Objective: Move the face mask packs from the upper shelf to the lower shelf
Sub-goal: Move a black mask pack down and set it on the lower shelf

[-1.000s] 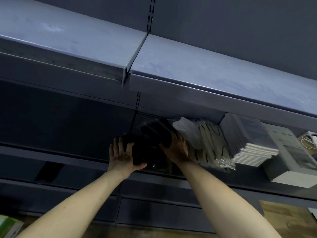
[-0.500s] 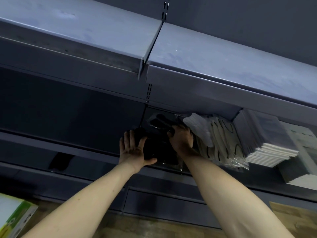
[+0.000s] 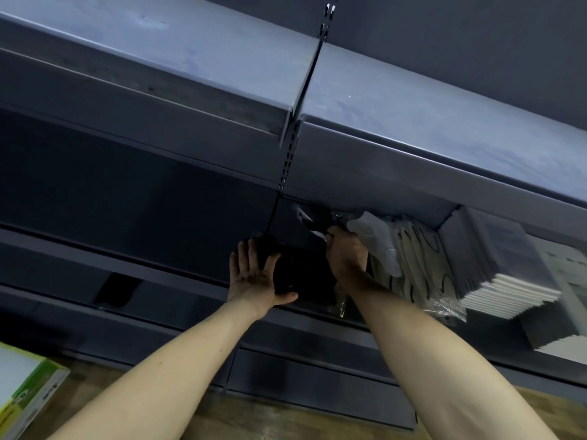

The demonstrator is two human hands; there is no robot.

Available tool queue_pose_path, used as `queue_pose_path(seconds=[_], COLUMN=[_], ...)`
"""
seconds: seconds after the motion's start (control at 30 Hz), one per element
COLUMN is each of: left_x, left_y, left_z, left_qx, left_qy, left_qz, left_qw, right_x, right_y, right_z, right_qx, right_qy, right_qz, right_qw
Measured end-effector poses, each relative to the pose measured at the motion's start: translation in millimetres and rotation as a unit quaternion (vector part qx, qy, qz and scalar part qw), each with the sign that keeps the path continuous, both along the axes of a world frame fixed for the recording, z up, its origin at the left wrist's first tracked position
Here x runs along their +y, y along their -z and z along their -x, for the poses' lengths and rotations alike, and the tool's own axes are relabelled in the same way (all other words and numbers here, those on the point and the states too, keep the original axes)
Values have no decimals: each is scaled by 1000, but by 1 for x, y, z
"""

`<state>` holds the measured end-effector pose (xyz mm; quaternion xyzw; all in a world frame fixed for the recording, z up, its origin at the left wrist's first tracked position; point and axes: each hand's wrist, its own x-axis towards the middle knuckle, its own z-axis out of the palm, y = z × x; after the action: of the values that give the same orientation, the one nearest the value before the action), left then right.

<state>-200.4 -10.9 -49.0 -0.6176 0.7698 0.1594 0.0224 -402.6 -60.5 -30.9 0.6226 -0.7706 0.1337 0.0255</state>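
A bundle of black face mask packs (image 3: pixel 301 274) in clear wrap stands on the lower shelf (image 3: pixel 190 281), under the grey upper shelf (image 3: pixel 413 122). My left hand (image 3: pixel 254 277) presses flat against the bundle's left side, fingers straight. My right hand (image 3: pixel 346 252) grips the bundle's upper right edge, fingers curled over it. Pale mask packs (image 3: pixel 409 265) in clear bags lean just right of that hand.
A stack of thin white-edged packs (image 3: pixel 495 274) stands right of the pale masks, with more boxes (image 3: pixel 565 296) beyond. A slotted upright (image 3: pixel 292 154) divides the shelf bays. A green and white box (image 3: pixel 28 395) lies on the wooden floor at lower left.
The view has shifted, so both hands and the shelves sit further right in frame. My right hand has slid up the bundle's right edge and curled tighter on it. My left hand stays pressed flat.
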Motion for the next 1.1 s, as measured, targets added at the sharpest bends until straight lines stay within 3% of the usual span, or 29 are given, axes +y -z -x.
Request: queue_pose_path(seconds=[0.13,0.2,0.37,0.57,0.67,0.73,0.83,0.9,1.0,1.1], left_x=[1,1,3,4,5,7,12,9,3,1], left_y=[1,1,-3,4,5,5,4,6,8,8], left_z=[0,0,0,-4,-6,-9,-17,-24,-29,-27], left_qx=[9,10,63,133,205,279,360,327,197,212], left_qy=[-5,-16,-62,-57,-78,-79,-74,-35,30,21], left_qz=[5,7,-5,43,69,85,71,60,55,51], left_qw=[1000,1000,996,989,973,953,927,943,978,976], right_x=[19,35,62,55,68,78,87,88,91,92], right_y=[7,14,24,-5,-11,-5,4,8,9,12], right_z=[-17,-29,-34,-19,-22,-25,-26,-23,-11,0], right_qx=[-7,-3,5,51,89,32,-36,-23,-57,-77], right_qy=[-139,-173,-186,-142,-197,-223,-239,-224,-143,-109], right_qz=[136,146,63,196,84,-31,-39,-17,-61,-151], right_qw=[981,974,980,969,973,974,970,974,986,979])
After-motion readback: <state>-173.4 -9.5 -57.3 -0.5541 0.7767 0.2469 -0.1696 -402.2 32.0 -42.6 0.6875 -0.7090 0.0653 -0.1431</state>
